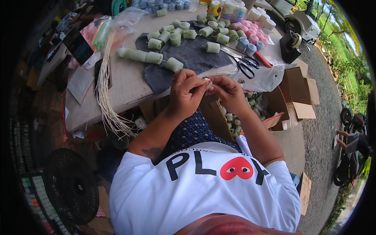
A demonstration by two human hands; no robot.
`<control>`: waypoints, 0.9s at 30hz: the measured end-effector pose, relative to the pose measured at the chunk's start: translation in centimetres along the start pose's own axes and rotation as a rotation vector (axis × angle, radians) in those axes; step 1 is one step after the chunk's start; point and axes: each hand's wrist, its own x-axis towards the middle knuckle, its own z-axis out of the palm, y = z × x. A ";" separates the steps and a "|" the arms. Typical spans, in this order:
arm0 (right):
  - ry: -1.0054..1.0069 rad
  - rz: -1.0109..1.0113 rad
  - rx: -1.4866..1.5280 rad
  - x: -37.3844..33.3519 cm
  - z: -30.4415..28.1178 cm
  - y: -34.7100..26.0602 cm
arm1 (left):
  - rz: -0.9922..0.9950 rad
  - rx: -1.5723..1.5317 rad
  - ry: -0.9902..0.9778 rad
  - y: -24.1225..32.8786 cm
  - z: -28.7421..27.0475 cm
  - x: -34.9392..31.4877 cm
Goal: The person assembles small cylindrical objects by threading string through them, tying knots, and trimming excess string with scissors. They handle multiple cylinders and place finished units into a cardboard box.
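My left hand (185, 92) and my right hand (230, 94) meet fingertip to fingertip just off the table's front edge. Both are closed in a pinch around a small whitish thing (206, 80), too covered by the fingers to name. Right beyond my left knuckles a pale green candle (174, 64) lies on its side on the dark grey cloth (192, 56). A row of green candles (140, 55) lies end to end to its left. A bundle of white wicks (103, 88) hangs over the table edge on the left.
Scissors (246, 64) with dark handles lie right of the cloth, beside pink candles (254, 32) and blue candles (250, 49). An open cardboard box (274, 100) of green candles stands below the edge at right. A black fan (72, 186) stands lower left.
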 end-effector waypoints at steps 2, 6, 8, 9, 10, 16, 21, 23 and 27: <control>0.014 0.010 -0.110 -0.7 -0.3 0.1 | -0.031 -0.069 -0.017 0.3 0.1 -0.4; 0.104 -0.023 -0.150 0.6 0.0 -0.4 | 0.047 0.099 0.044 0.3 -3.9 2.0; 0.132 -0.018 -0.090 0.7 -0.4 -0.3 | 0.034 0.050 0.102 0.5 -6.0 2.9; 0.125 -0.023 -0.096 0.8 -0.4 -0.3 | 0.035 0.055 0.107 0.5 -6.8 3.3; 0.119 -0.029 -0.102 0.9 -0.3 -0.5 | -0.010 0.031 0.052 0.7 -7.0 3.4; 0.089 -0.199 -0.406 1.1 0.1 -0.8 | -0.053 -0.072 -0.047 0.0 -2.2 1.8; 0.120 -0.197 -0.446 1.0 -0.2 -0.9 | 0.035 -0.049 0.018 -0.2 -0.6 1.8; 0.125 -0.188 -0.486 1.0 -0.2 -1.2 | 0.114 0.066 0.010 -0.3 -0.9 2.0; 0.119 -0.273 -0.514 1.6 -0.1 -1.3 | 0.089 0.064 0.001 -0.5 -0.7 1.9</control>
